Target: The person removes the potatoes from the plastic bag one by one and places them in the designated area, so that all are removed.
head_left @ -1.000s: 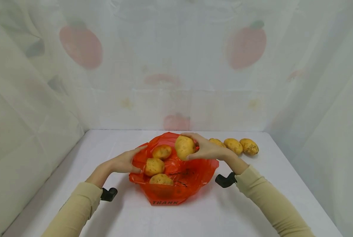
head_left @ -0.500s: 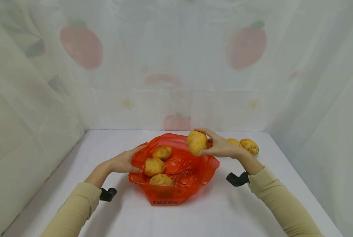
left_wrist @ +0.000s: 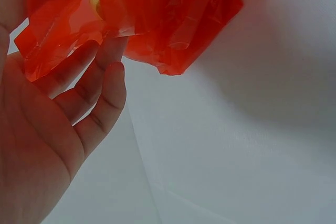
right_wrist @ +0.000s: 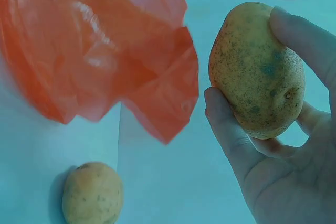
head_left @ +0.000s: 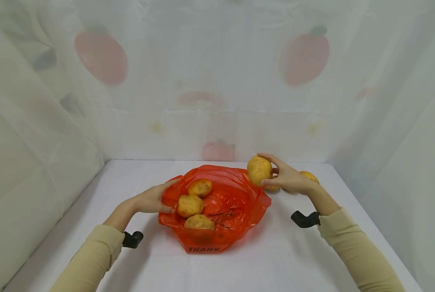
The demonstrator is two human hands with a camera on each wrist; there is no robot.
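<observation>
A potato (head_left: 259, 171) is gripped in the right hand (head_left: 287, 177), above the right rim of the red bag (head_left: 230, 207), toward the far edge of the table (head_left: 254, 263). Its long axis stands nearly upright, leaning slightly; the right wrist view shows thumb and fingertips on opposite sides. That forearm slants in from the near right corner. The left forearm reaches in from the near left; the left hand (head_left: 153, 199) touches the bag's left rim, thumb and fingers spread wide. Three bagged potatoes (head_left: 190, 205) sit left; others (head_left: 309, 176) lie toward the far right corner, partly hidden.
</observation>
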